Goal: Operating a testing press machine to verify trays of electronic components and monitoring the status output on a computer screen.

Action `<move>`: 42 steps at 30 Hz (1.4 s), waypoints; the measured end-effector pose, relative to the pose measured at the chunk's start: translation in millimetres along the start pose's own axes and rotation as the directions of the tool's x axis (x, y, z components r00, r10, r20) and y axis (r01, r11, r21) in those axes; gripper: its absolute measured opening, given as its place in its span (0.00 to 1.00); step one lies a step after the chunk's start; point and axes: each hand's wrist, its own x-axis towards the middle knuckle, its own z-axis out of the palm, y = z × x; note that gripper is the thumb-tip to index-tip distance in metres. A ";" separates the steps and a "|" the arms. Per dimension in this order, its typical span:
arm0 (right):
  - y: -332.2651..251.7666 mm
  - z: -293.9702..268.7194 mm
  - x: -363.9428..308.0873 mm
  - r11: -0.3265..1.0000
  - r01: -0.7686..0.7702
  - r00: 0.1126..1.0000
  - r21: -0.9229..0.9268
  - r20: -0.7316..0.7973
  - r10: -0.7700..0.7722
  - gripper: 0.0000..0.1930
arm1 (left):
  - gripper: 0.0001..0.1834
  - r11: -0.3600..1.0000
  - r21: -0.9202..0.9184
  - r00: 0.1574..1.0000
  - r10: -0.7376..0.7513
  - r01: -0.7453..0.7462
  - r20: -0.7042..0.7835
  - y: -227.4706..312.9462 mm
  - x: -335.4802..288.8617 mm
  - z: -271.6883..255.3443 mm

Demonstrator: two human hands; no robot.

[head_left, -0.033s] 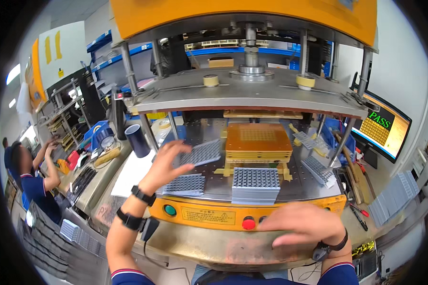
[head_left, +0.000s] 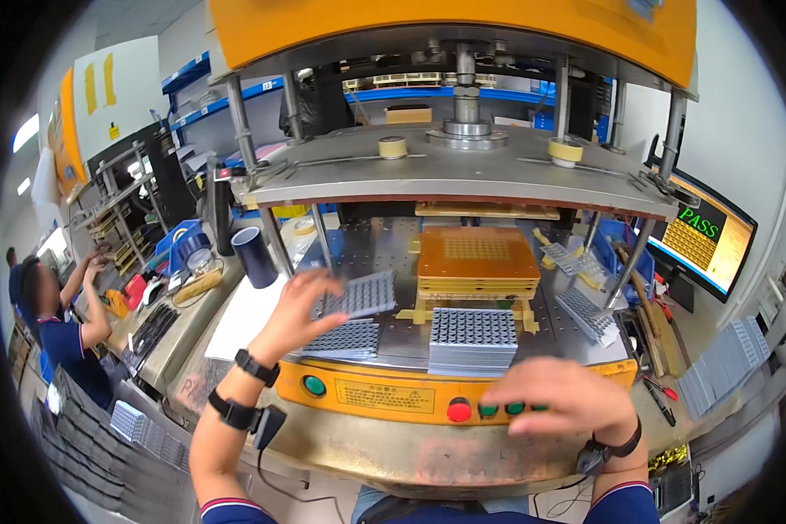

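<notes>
Now, left hand [head_left: 290, 316]: raised over the left part of the press bed, palm turned inward, thumb and fingers spread fairly wide at the left edge of a grey panel; whether they pinch it, I cannot tell.
Grey panel [head_left: 368, 293]: tilted, covered in rows of small cells, just behind the left stack and to the left of the orange fixture; whether it rests on anything is unclear.
Left stack [head_left: 345, 342]: similar grey pieces at the bed's front left, below the left hand.
Right hand [head_left: 581, 397]: slightly blurred, above the front strip of the press, fingers stretched out together and thumb apart, with nothing visible in its grasp; contact with the green buttons [head_left: 489, 409] beside it cannot be made out.
Red button [head_left: 458, 410]: just left of the green ones.
Middle stack [head_left: 472, 341]: grey panels piled neatly at the front edge of the bed, between the two hands.
Orange fixture [head_left: 478, 253]: a layered block on the bed, behind the middle stack.
Upper plate [head_left: 349, 179]: raised well above the fixture, two tape rolls [head_left: 392, 148] on top.
Right side: more grey pieces [head_left: 587, 316] near a post, and a lit monitor [head_left: 707, 231] beyond.
Far left: a co-worker [head_left: 72, 349], both arms raised.
</notes>
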 end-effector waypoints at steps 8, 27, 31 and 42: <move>60.6 -1.6 40.5 0.882 -0.156 0.988 -0.444 -0.067 0.142 0.26 | 0.19 0.991 0.121 0.994 -0.043 0.055 -0.098 38.7 -98.6 7.0; 128.6 -39.7 79.9 0.869 -0.304 0.953 -0.391 -0.141 0.270 0.24 | 0.05 0.991 -0.081 0.939 -0.125 0.104 -0.322 126.1 -181.3 84.2; 182.7 -45.4 82.5 0.752 -0.358 0.933 -0.553 -0.181 0.310 0.20 | 0.08 0.995 -0.072 0.943 -0.095 0.076 -0.318 122.4 -182.8 87.5; 197.1 -40.9 88.9 0.741 -0.358 0.931 -0.568 -0.151 0.334 0.20 | 0.07 0.994 -0.066 0.947 -0.105 0.089 -0.302 123.2 -183.9 85.2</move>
